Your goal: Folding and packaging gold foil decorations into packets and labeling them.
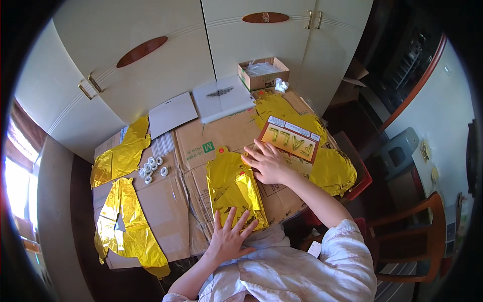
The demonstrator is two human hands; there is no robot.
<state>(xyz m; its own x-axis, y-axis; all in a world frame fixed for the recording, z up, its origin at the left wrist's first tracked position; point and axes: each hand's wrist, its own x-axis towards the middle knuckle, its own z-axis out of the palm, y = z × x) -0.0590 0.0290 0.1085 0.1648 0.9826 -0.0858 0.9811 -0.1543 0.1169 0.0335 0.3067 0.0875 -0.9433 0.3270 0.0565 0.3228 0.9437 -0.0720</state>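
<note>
A folded gold foil balloon (233, 187) lies flat on the cardboard-covered table (166, 206) in front of me. My left hand (229, 236) presses its near edge with fingers spread. My right hand (266, 162) rests flat on its far right corner, fingers spread, just below a flat packet with a gold and red printed card (291, 139). Neither hand grips anything.
More gold foil balloons lie at the left (121, 157), the near left (126, 226) and the right (332, 168). Several small white tape rolls (152, 168), white sheets (172, 114), a white box (222, 97) and an open cardboard box (263, 73) sit further back. Wooden chair (417, 241) at right.
</note>
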